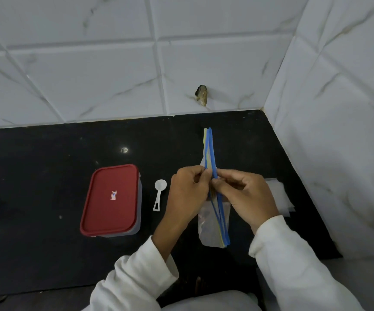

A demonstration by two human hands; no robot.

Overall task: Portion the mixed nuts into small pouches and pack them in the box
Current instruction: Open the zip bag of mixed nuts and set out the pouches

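Fingers (200,176) around seemingly several pouches (212,149)

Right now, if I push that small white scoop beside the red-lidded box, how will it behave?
The white scoop looks like thin plastic, so probably very light. On the glossy black counter it would likely slide or spin easily.

- The left hand (187,194) and right hand (248,196), both in white sleeves, meet above a black polished stone countertop (36,198)
- Each pinches a thin bundle of clear plastic zip pouches with blue and yellow seal strips (212,153), held edge-up
- A white plastic measuring spoon (159,195) lies just left of the left hand
- A rectangular translucent plastic box with a red lid (112,198) sits beside the spoon, lid on
- Flat pale sheets (280,196) lie beyond the right hand
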